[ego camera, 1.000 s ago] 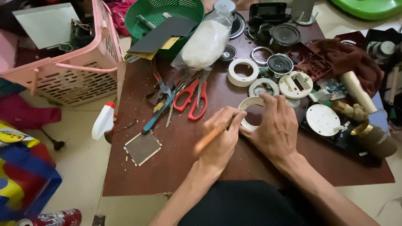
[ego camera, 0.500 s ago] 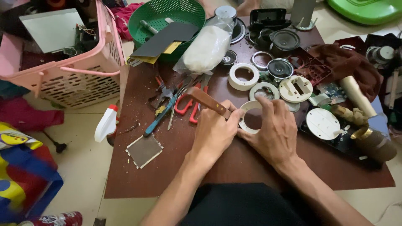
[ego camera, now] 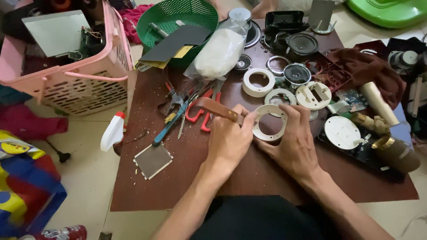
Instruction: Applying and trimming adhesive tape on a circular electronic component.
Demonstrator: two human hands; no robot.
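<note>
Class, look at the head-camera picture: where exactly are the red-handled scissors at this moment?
The red-handled scissors lie on the brown table, left of centre, just beyond the left hand, between the blue-handled tool and the white ring.

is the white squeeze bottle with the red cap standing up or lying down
Lying down. The white squeeze bottle rests on its side at the table's left edge, red cap pointing up-right.

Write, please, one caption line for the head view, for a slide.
Left hand works a brown-handled tool against a white plastic ring steadied by the right hand over a cluttered brown table.
</note>
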